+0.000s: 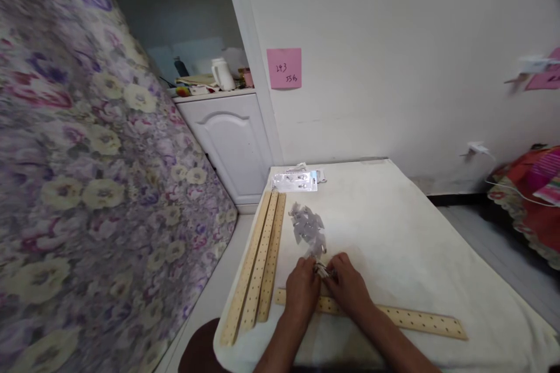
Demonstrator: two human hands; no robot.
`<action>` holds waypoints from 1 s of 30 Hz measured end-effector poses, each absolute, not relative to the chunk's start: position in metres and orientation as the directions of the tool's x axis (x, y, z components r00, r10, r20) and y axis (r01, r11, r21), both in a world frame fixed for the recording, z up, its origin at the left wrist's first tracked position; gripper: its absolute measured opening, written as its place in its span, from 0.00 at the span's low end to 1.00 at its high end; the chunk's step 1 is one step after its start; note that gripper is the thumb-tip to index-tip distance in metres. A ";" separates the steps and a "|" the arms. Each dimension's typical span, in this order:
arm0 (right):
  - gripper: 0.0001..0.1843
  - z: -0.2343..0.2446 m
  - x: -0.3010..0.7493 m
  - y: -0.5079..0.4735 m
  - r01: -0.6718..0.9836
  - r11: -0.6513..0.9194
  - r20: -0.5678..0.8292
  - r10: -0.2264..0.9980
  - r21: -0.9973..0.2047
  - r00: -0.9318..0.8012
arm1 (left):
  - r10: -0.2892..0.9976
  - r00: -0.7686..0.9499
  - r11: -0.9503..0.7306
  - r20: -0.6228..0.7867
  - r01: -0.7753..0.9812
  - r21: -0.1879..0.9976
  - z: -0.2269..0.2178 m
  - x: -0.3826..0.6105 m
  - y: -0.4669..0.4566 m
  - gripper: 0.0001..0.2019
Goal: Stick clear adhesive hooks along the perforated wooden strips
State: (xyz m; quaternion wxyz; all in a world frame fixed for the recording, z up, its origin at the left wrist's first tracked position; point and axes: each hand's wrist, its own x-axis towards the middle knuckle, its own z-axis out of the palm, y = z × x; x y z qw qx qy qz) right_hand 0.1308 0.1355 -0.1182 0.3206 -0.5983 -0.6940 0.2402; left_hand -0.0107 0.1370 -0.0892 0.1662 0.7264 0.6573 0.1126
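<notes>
My left hand [303, 288] and my right hand [347, 285] meet at the near middle of a white table [394, 233], fingers pinched together around a small metal piece [322, 271]. Both hands rest over a perforated wooden strip [406, 319] that lies crosswise along the near edge. Just beyond my fingers lies a heap of small clear plastic bags [308, 227]. Three more perforated wooden strips [260, 265] lie side by side along the table's left edge.
A clear blister pack [297, 179] sits at the table's far left corner. A floral mattress [87, 175] leans at the left. Behind stand a white cabinet [231, 140] with a jug, and a wall with a pink note [284, 68]. Red bedding [531, 198] is at the right.
</notes>
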 end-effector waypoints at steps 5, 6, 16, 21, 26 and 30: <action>0.03 -0.124 0.135 0.146 0.660 0.188 0.181 0.980 -0.728 -0.080 | 0.991 0.125 -0.102 -0.040 0.923 0.370 -0.087 -0.011 0.138 0.12; 0.03 -0.125 0.137 0.148 0.658 0.192 0.184 0.980 -0.729 -0.081 | 0.991 0.125 -0.102 -0.038 0.924 0.367 -0.087 -0.012 0.136 0.13; 0.03 -0.120 0.155 0.163 0.687 0.203 0.209 0.975 -0.698 -0.076 | 0.986 0.162 -0.158 0.026 0.900 0.406 -0.093 -0.007 0.137 0.17; 0.11 -0.121 0.169 0.170 0.656 0.221 0.235 0.970 -0.722 -0.069 | 0.981 0.179 -0.194 0.077 0.867 0.459 -0.087 0.001 0.147 0.14; 0.14 -0.123 0.185 0.154 0.626 0.218 0.252 0.967 -0.749 -0.036 | 0.982 0.140 -0.185 0.128 0.852 0.489 -0.082 -0.011 0.136 0.15; 0.12 -0.120 0.198 0.121 0.595 0.205 0.185 0.978 -0.777 -0.096 | 0.958 0.153 -0.260 0.243 0.821 0.508 -0.096 -0.034 0.109 0.15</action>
